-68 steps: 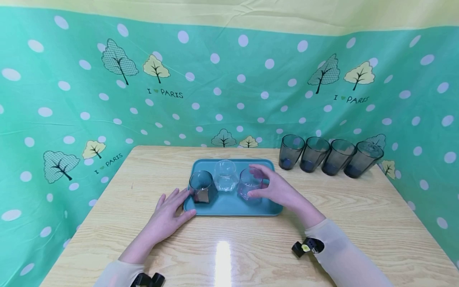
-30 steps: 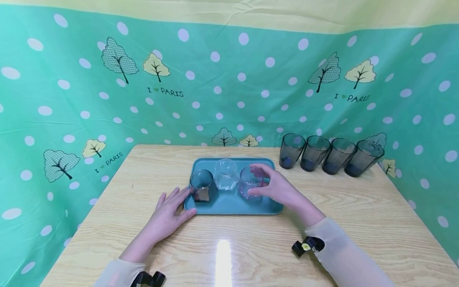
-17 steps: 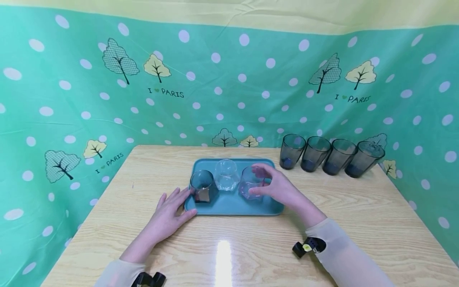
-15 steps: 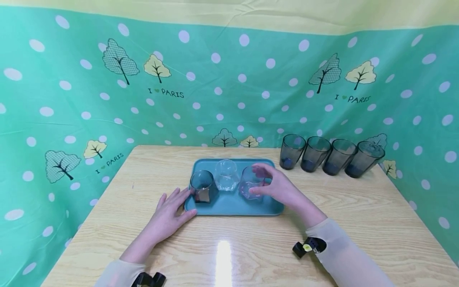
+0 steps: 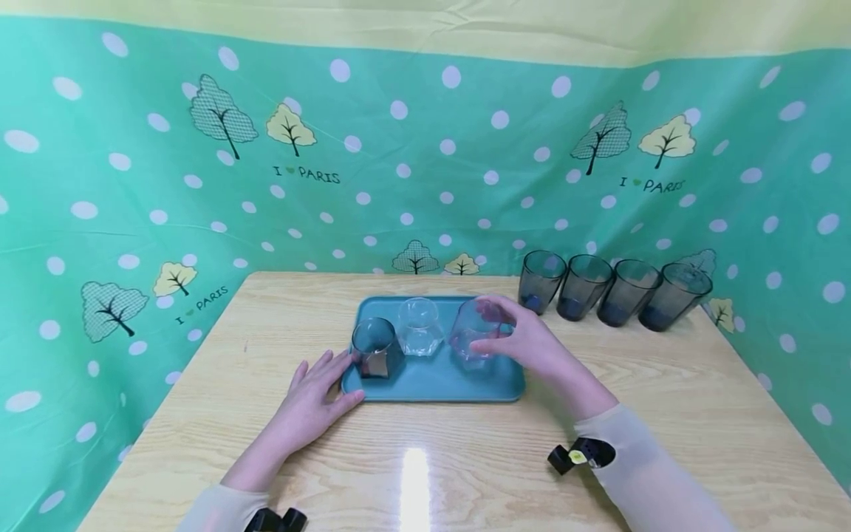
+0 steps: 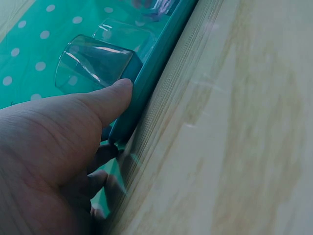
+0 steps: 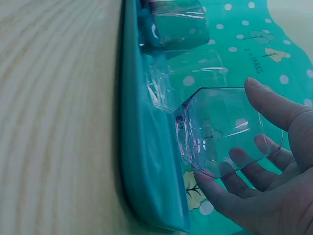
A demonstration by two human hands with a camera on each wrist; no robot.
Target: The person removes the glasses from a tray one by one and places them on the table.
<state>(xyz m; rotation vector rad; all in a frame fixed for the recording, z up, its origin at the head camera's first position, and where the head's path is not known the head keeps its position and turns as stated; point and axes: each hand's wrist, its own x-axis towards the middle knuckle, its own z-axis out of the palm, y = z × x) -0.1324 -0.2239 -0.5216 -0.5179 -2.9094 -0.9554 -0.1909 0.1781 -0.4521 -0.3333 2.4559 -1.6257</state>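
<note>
In the head view my right hand [image 5: 525,336] grips a clear, faintly pink drinking glass [image 5: 473,341] at the right part of a blue tray [image 5: 432,389]. Thumb and fingers lie on either side of this glass [image 7: 225,129] in the right wrist view, its base slightly above the tray. A grey tinted glass [image 5: 376,347] stands upright at the tray's left end, and a clear glass [image 5: 420,329] stands between the two. My left hand [image 5: 309,403] rests against the tray's left front corner, fingers extended. Its thumb [image 6: 115,98] touches the rim in the left wrist view.
Several tall dark tinted glasses, the leftmost glass [image 5: 541,282] among them, stand in a row at the back right of the wooden table [image 5: 332,473]. A green dotted cloth [image 5: 425,155] hangs behind and at both sides.
My right hand has moved slightly right and up with the clear glass, which now looks raised off the tray. The left hand and the other glasses stay put.
</note>
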